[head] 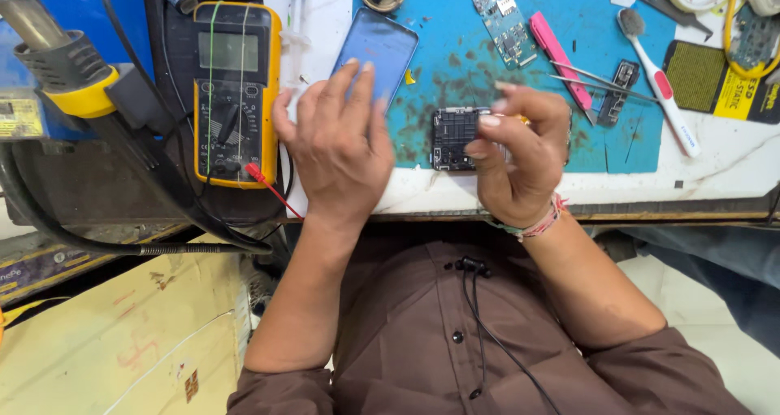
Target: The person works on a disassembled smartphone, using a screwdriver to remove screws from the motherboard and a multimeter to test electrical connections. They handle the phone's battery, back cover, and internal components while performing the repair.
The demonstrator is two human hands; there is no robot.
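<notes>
On the tabletop (731, 159) lies a blue mat (455, 57) bearing a phone (375, 51) and circuit board (453, 139). Left hand (337, 143) hovers, fingers spread wide and empty; right hand (520, 155) fingers pinch something small, too blurred to tell.

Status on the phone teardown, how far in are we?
Done, by the look: a circuit board lies bare on the blue mat, and the glass panel lies apart beside it. In hand: the right hand has a small yellowish part in its grip above the dark phone frame; the left hand hovers open. Left: board and panel remain out; nothing looks reassembled.
</notes>
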